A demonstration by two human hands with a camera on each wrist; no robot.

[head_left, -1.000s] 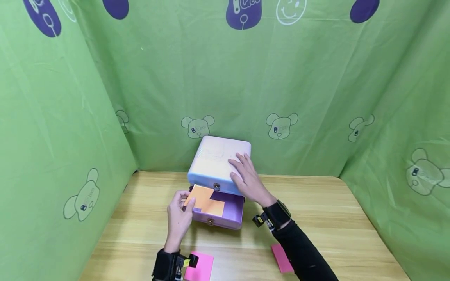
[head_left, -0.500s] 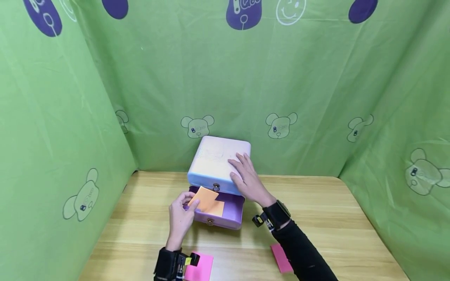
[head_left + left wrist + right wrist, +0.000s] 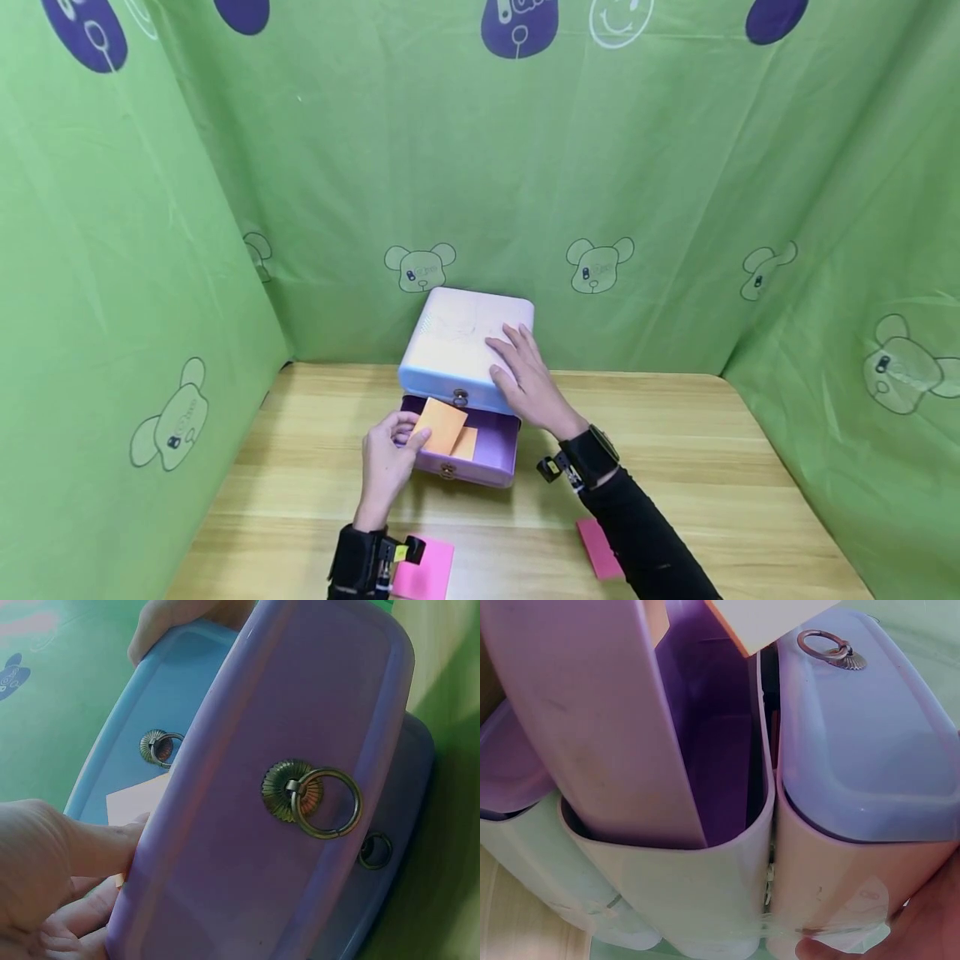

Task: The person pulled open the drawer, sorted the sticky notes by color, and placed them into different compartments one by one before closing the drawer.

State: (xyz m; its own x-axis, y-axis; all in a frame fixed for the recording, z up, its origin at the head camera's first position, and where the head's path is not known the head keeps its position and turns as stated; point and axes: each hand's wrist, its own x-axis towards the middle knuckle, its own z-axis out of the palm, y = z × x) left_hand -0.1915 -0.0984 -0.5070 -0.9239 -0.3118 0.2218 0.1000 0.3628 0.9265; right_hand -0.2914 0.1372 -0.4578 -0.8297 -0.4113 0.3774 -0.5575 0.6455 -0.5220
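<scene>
In the head view, my left hand (image 3: 386, 467) pinches an orange sticky note pad (image 3: 440, 423) between thumb and fingers, over the pulled-out purple drawer (image 3: 480, 473). A second orange pad (image 3: 467, 444) lies in that drawer, partly covered by the held one. The left wrist view shows my thumb (image 3: 105, 844) beside the drawer's edge, with a brass ring pull (image 3: 326, 801) on its front. My right hand (image 3: 531, 383) rests with spread fingers on the pale top of the small drawer cabinet (image 3: 457, 333). Above the purple drawer is a closed blue drawer (image 3: 870, 727).
Two pink pads lie on the wooden table (image 3: 712, 500) nearer the front: one pink pad (image 3: 431, 571) by my left wrist, another pink pad (image 3: 597, 546) partly under my right forearm. A lower closed drawer (image 3: 409, 787) sits beneath. Green printed cloth (image 3: 675, 167) surrounds the table.
My left hand has shifted slightly right. The pinched orange pad has turned and moved right, covering more of the pad in the drawer. My right hand stays on the cabinet top.
</scene>
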